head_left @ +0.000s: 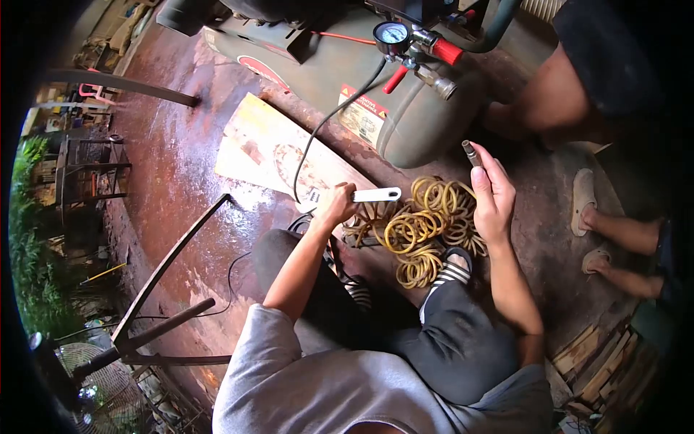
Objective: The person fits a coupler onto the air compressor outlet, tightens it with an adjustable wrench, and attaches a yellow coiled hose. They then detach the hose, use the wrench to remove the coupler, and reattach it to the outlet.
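Note:
My left hand [335,205] is closed around a silver wrench [376,194]. The handle end, with a hanging hole in it, sticks out to the right of the fist, and most of the head is hidden. My right hand [494,189] pinches a small metal air-hose fitting [470,153] upright between thumb and fingers. Between the hands, a coiled yellow hose [416,230] lies on the floor by my striped slipper. Beyond them stands a grey air compressor tank [434,119] with a pressure gauge [391,33], a red knob [447,51] and a brass-coloured outlet coupler [437,84].
A worn board [271,145] lies along the tank's near side. A black cable [318,130] hangs over it. At the right are another person's legs [625,235], with someone's bent knee above. Metal bars [173,264] and a fan [101,383] stand left; wood pieces [596,362] lie lower right.

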`<state>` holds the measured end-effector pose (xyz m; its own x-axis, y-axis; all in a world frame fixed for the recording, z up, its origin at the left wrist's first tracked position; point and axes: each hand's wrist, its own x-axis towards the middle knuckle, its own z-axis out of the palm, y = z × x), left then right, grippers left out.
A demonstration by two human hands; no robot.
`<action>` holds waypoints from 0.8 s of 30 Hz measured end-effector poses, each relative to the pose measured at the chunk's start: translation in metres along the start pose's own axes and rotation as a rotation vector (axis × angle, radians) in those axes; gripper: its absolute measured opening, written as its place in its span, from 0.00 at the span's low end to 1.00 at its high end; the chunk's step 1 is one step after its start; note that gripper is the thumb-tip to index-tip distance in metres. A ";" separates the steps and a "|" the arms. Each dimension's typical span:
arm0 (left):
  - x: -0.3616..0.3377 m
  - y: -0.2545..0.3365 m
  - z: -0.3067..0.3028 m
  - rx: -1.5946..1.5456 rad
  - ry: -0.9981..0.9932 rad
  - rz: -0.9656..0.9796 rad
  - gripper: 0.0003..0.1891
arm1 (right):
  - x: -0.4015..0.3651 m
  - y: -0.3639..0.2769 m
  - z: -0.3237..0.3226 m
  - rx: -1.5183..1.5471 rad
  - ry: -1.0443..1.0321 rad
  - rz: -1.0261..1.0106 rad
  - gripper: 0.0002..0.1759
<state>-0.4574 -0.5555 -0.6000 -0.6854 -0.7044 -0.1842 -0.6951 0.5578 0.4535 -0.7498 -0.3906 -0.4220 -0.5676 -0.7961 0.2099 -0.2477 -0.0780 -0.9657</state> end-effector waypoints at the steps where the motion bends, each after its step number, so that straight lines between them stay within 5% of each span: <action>1: 0.009 -0.019 0.023 0.016 -0.002 -0.039 0.11 | -0.003 0.003 0.003 0.042 0.006 -0.006 0.17; 6: 0.037 -0.051 0.075 0.031 0.025 -0.196 0.17 | -0.012 0.027 0.020 0.162 -0.002 0.015 0.17; 10: 0.035 -0.059 0.092 0.118 -0.042 -0.294 0.31 | 0.002 0.022 0.008 -0.049 0.050 -0.027 0.16; 13: 0.027 -0.056 0.084 0.119 -0.062 -0.297 0.31 | 0.025 -0.002 -0.003 -0.108 0.044 -0.020 0.14; 16: 0.023 -0.047 0.063 -0.023 0.171 -0.292 0.17 | 0.048 -0.021 -0.008 -0.145 -0.001 -0.025 0.12; 17: 0.027 -0.015 0.031 -0.099 0.230 -0.226 0.12 | 0.055 -0.022 -0.008 -0.167 0.002 -0.113 0.12; 24: 0.049 0.232 -0.120 -1.299 0.319 0.052 0.23 | 0.073 -0.035 -0.009 -0.378 -0.044 -0.294 0.11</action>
<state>-0.6263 -0.5137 -0.3992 -0.5007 -0.8655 -0.0115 0.1609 -0.1062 0.9812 -0.7894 -0.4406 -0.3720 -0.3990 -0.7983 0.4511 -0.6655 -0.0863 -0.7414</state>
